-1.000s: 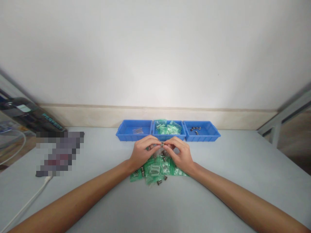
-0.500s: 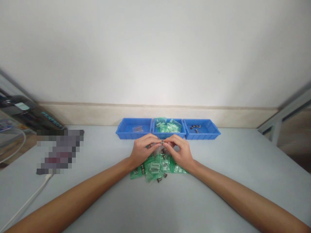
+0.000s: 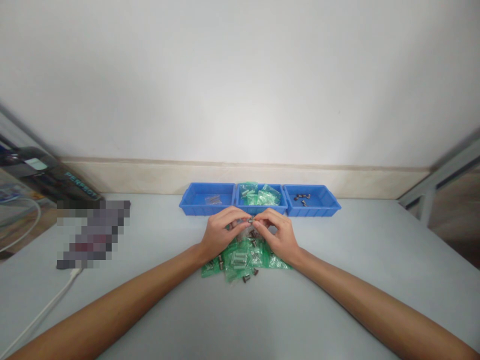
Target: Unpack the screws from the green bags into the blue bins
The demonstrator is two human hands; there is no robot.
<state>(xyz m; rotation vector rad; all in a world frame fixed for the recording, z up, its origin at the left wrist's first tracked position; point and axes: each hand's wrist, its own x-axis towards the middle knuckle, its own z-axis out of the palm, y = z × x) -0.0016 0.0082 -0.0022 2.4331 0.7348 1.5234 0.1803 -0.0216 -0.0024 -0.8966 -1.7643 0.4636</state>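
Between the fingertips of my left hand (image 3: 222,231) and my right hand (image 3: 278,232) is a small metal screw (image 3: 251,220), pinched from both sides; its details are too small to make out. Both hands are closed and nearly meet above a pile of green-tinted plastic packets (image 3: 238,260). Dark screw-like metal pieces lie on and among the packets, and one dark metal piece (image 3: 246,279) rests at the pile's front edge. My fingers and palms cover the back of the pile.
Behind my hands stand three blue trays: the left tray (image 3: 191,204) holds small clear pieces, the middle tray (image 3: 284,206) green packets, the right tray (image 3: 326,204) several dark metal pieces. At left are a blurred-out dark object (image 3: 99,232), a white cable (image 3: 45,307) and a black bottle-like container (image 3: 56,175).
My fingertips have shifted very slightly around the small metal piece. The trays and the packet pile look the same.
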